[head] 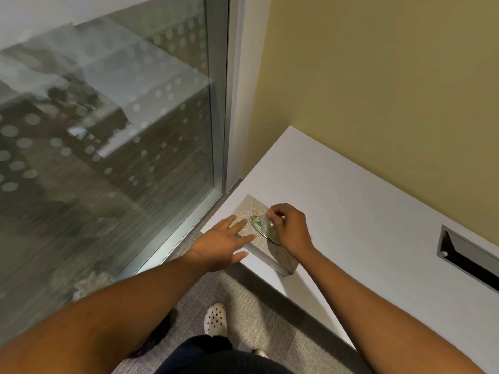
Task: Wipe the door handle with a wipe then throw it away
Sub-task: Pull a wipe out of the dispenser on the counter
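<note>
A beige patterned tissue box (252, 209) stands at the near left corner of a white desk (351, 211). My left hand (221, 242) lies flat on the box's left side with fingers spread. My right hand (289, 225) is over the box's oval opening, its fingertips pinched on a white wipe (266, 224) that sticks up out of the slot. No door handle is in view.
A glass panel (108, 130) with frosted dots in a metal frame (224, 103) fills the left. A yellow wall (378, 76) backs the desk. A recessed metal cable slot (467, 255) sits at the desk's right. Grey carpet and my white shoe (215, 318) are below.
</note>
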Demonstrator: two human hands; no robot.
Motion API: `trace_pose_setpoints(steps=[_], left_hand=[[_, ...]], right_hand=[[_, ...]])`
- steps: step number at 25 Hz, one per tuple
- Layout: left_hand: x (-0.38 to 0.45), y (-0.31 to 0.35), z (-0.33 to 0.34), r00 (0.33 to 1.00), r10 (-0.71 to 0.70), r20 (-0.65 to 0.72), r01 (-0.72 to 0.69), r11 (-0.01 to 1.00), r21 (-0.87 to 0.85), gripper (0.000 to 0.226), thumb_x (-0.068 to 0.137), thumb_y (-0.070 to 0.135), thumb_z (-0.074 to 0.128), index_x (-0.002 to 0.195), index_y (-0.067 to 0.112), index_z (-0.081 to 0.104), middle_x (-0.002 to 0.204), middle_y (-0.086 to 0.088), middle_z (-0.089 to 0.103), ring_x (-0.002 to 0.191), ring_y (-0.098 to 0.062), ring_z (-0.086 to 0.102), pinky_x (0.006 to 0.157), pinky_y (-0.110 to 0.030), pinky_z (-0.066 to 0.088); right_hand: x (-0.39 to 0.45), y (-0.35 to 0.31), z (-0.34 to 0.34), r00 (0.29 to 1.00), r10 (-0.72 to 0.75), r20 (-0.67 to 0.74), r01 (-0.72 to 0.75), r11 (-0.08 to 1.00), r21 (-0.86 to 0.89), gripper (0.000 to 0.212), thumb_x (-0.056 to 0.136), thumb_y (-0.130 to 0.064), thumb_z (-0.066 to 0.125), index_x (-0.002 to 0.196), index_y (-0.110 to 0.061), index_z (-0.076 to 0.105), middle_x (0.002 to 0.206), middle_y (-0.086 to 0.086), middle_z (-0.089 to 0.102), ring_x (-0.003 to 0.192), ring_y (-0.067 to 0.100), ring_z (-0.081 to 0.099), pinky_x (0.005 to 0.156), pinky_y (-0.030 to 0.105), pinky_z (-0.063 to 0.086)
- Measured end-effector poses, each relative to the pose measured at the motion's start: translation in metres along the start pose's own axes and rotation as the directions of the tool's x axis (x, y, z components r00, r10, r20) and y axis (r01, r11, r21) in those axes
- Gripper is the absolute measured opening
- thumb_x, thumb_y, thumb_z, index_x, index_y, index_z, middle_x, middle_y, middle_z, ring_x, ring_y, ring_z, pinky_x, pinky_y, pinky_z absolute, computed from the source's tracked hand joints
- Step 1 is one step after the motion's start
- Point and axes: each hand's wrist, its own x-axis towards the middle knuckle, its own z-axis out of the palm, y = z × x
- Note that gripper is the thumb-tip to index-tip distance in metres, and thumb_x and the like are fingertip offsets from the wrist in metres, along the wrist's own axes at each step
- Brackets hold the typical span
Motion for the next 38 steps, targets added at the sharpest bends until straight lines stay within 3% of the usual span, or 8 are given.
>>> trace_pose_setpoints(steps=[4, 8, 10, 15, 19, 30, 34, 38], left_hand=[[0.002, 0.019, -0.022, 0.982, -0.177, -0.061, 0.13, 0.876, -0.464, 0.047, 0.112, 0.055, 0.051, 0.147, 0.03, 0.07, 0.173, -0.002, 0.045, 0.162, -0.03, 0.035, 0.129, -0.047, 0.034], [0.0, 0.034, -0.053, 0.908, -0.395, -0.141, -0.039, 0.256, -0.966, 0.031, 0.102, 0.026, 0.072, 0.132, 0.03, 0.065, 0.145, -0.002, 0.065, 0.135, -0.02, 0.064, 0.11, -0.041, 0.058], [-0.002, 0.04, -0.072, 0.928, -0.356, -0.114, -0.08, 0.109, -0.991, 0.037, 0.093, 0.037, 0.076, 0.128, 0.042, 0.067, 0.134, 0.006, 0.07, 0.119, -0.014, 0.069, 0.095, -0.027, 0.059], [-0.014, 0.056, -0.095, 0.847, -0.52, -0.109, -0.087, 0.066, -0.994, 0.022, 0.096, 0.023, 0.086, 0.08, 0.037, 0.085, 0.085, 0.011, 0.084, 0.082, -0.016, 0.076, 0.065, -0.023, 0.059], [-0.04, 0.069, -0.108, 0.793, -0.603, -0.082, -0.113, -0.013, -0.994, 0.017, 0.101, 0.021, 0.081, 0.086, 0.026, 0.086, 0.093, -0.002, 0.086, 0.086, -0.02, 0.079, 0.072, -0.032, 0.064], [-0.116, 0.087, -0.103, 0.519, -0.817, -0.249, -0.128, 0.213, -0.969, 0.028, 0.117, 0.016, 0.051, 0.09, 0.014, 0.055, 0.08, -0.007, 0.051, 0.077, -0.022, 0.047, 0.074, -0.041, 0.039], [-0.142, 0.103, -0.09, 0.376, -0.874, -0.308, -0.041, 0.317, -0.948, 0.025, 0.118, 0.02, 0.05, 0.101, 0.003, 0.056, 0.077, 0.005, 0.053, 0.068, -0.014, 0.046, 0.065, -0.036, 0.038], [-0.171, 0.117, -0.085, 0.39, -0.895, -0.218, -0.071, 0.206, -0.976, 0.033, 0.115, 0.032, 0.058, 0.105, 0.001, 0.061, 0.081, -0.005, 0.063, 0.071, -0.019, 0.055, 0.067, -0.034, 0.041]], right_hand=[[-0.006, -0.019, -0.014, 0.998, 0.058, -0.019, -0.054, 0.985, 0.166, 0.016, 0.104, -0.018, 0.059, 0.096, -0.012, 0.072, 0.094, 0.001, 0.073, 0.092, 0.018, 0.07, 0.082, 0.031, 0.055], [-0.014, -0.036, -0.026, 0.998, 0.063, 0.004, -0.061, 0.949, 0.31, 0.014, 0.104, -0.019, 0.06, 0.102, -0.011, 0.071, 0.097, 0.001, 0.073, 0.093, 0.018, 0.072, 0.084, 0.027, 0.059], [-0.016, -0.043, -0.032, 0.997, 0.071, 0.03, -0.078, 0.923, 0.378, 0.013, 0.104, -0.019, 0.06, 0.104, -0.012, 0.071, 0.097, 0.0, 0.073, 0.087, 0.01, 0.073, 0.076, 0.019, 0.059], [-0.023, -0.052, -0.044, 0.993, 0.097, 0.074, -0.121, 0.865, 0.487, 0.012, 0.103, -0.021, 0.061, 0.102, -0.014, 0.072, 0.092, -0.002, 0.073, 0.074, 0.004, 0.069, 0.067, 0.018, 0.056], [-0.028, -0.058, -0.048, 0.982, -0.013, 0.187, -0.086, 0.857, 0.507, 0.011, 0.095, -0.036, 0.071, 0.103, -0.028, 0.072, 0.102, -0.005, 0.074, 0.095, 0.018, 0.074, 0.078, 0.027, 0.062], [-0.037, -0.094, -0.041, 0.742, -0.376, 0.555, 0.297, 0.926, 0.231, 0.011, 0.09, -0.03, 0.076, 0.098, -0.025, 0.082, 0.092, -0.002, 0.08, 0.084, 0.018, 0.076, 0.085, 0.043, 0.066], [-0.048, -0.109, -0.038, 0.682, -0.381, 0.624, 0.205, 0.919, 0.337, 0.023, 0.099, -0.031, 0.067, 0.089, -0.043, 0.083, 0.091, -0.007, 0.082, 0.087, 0.016, 0.075, 0.077, 0.027, 0.061], [-0.064, -0.125, -0.021, 0.65, -0.339, 0.68, -0.037, 0.88, 0.474, 0.024, 0.105, -0.019, 0.058, 0.101, -0.014, 0.081, 0.098, 0.01, 0.08, 0.095, 0.017, 0.076, 0.083, 0.025, 0.062]])
